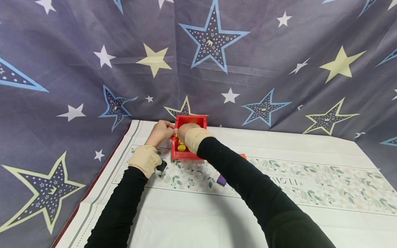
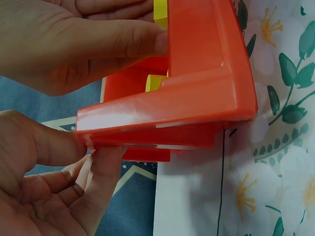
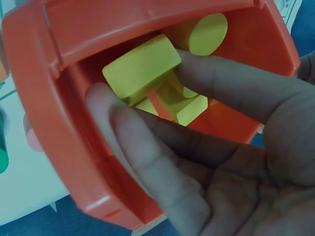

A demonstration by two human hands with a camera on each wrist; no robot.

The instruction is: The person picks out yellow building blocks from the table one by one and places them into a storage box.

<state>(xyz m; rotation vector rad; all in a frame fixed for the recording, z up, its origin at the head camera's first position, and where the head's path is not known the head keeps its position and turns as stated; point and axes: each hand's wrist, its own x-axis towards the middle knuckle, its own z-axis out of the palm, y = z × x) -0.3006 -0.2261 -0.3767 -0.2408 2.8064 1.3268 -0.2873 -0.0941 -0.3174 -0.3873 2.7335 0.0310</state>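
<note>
A red plastic bin (image 1: 187, 155) stands near the table's back edge. My left hand (image 1: 161, 132) grips the bin's left side, its thumb and fingers at the rim in the left wrist view. Reaching into the bin from the right, my right hand (image 1: 187, 130) pinches a yellow rectangular block (image 3: 142, 69) between thumb and fingers. Beneath and beside that block lie other yellow pieces, among them a cylinder (image 3: 211, 34) and a second block (image 3: 192, 110). Much of the bin's inside is hidden by the right hand in the head view.
A purple block (image 1: 221, 180) and an orange piece (image 1: 243, 156) lie on the table, partly behind the right forearm. Green (image 3: 2, 142) and pink pieces (image 3: 32, 132) show outside the bin. A star-patterned curtain (image 1: 263, 69) hangs right behind the table's back edge.
</note>
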